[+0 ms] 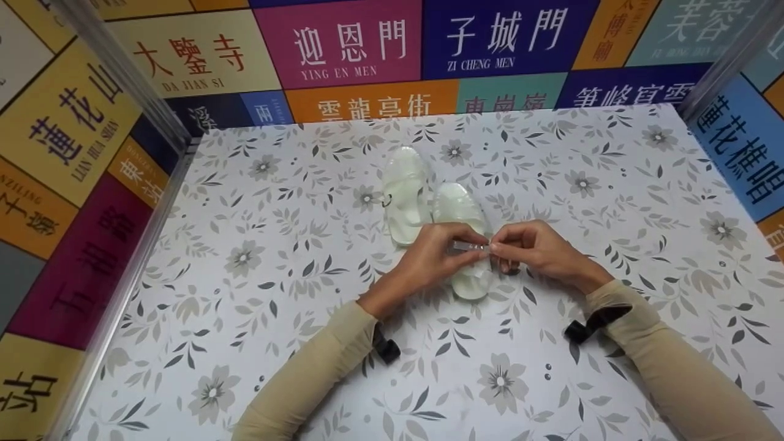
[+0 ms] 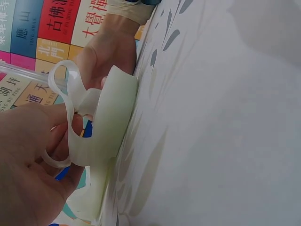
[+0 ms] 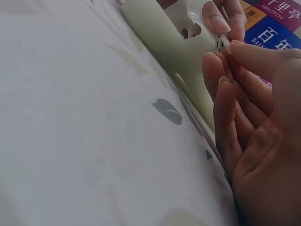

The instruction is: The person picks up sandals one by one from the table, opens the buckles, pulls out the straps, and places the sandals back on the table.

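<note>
Two pale green, glossy sandals lie on the table. The nearer sandal is under both hands, and the other sandal lies to its left and farther back. My left hand pinches the strap of the nearer sandal between thumb and fingers. Close against it, my right hand pinches the strap's end. A small metal buckle shows at those fingertips in the right wrist view, partly hidden. In the left wrist view, a loop of strap stands up from the thick sole.
White paper with grey leaves and flowers covers the table. Colourful panels with Chinese writing stand along the back and both sides. A small metal buckle sticks out on the other sandal's left side. Dark bands circle both sleeves.
</note>
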The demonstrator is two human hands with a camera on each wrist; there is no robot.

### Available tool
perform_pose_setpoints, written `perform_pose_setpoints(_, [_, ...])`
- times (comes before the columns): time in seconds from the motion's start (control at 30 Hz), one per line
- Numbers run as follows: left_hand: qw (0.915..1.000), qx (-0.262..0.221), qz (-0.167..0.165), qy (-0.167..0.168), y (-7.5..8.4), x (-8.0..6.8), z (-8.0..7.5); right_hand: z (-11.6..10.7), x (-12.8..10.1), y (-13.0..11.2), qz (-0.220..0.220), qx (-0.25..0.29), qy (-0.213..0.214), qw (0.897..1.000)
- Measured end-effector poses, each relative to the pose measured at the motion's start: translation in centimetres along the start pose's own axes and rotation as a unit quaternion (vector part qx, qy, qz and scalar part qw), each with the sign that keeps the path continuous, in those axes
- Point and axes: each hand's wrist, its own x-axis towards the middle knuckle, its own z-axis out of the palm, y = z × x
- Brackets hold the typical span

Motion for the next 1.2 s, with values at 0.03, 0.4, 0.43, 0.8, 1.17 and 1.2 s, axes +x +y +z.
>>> perform_pose_setpoints(0.03, [1.0000,0.001,0.001,-0.001,-0.01,0.02,0.05,0.05,0.01,0.01,-0.001,0.002,0.001,1.000])
perform_pose_setpoints(0.4, [0.9996,-0.012,-0.022,0.010,-0.08,0.07,0.25,-0.11,-0.11,-0.33,-0.002,0.004,-0.002,1.000])
perform_pose_setpoints(0.43, [0.9995,-0.016,-0.024,0.012,-0.11,0.06,0.21,-0.16,-0.16,-0.35,0.000,0.006,-0.001,1.000])
perform_pose_setpoints(0.8, [0.9999,0.000,-0.007,0.008,-0.22,0.03,-0.02,-0.28,-0.29,-0.23,0.003,0.013,-0.003,1.000])
perform_pose_setpoints(1.17, [0.9999,-0.012,-0.008,0.010,-0.21,0.07,0.10,-0.23,-0.13,0.11,-0.010,0.003,0.002,1.000])
perform_pose_setpoints(1.2, [0.9998,-0.015,-0.010,0.010,-0.23,0.06,0.10,-0.21,-0.12,0.14,-0.009,0.004,0.002,1.000])
